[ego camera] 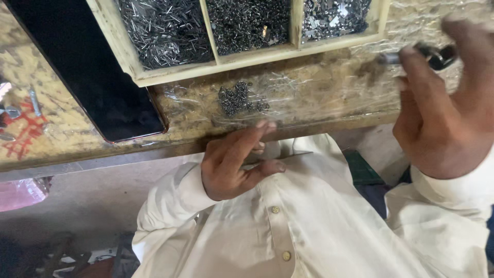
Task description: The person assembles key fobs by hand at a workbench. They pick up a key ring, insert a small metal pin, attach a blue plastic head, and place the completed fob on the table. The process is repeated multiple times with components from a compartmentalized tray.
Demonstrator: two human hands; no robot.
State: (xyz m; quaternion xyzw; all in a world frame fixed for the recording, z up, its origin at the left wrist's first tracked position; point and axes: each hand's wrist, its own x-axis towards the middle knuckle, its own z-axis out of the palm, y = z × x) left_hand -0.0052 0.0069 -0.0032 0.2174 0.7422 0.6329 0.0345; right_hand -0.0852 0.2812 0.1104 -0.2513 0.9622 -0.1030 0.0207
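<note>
The left hand [234,162] hangs at the bench edge, fingers loosely curled and grasping nothing, directly below and near a small pile of dark screws [239,99] on the plastic-covered bench [319,98]. Farther right, the right hand [445,103] pinches a blurred dark, metal-tipped tool [419,55], lying roughly left-right. Beyond stands the wooden tray [247,56] of sorted metal parts.

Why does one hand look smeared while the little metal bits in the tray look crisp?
Head view: the right hand and the dark tool it holds are motion-blurred; the left hand, the wooden tray and the loose pile of small parts are sharper. Soft, even light; the plastic sheet over the bench shows pale glare.
</note>
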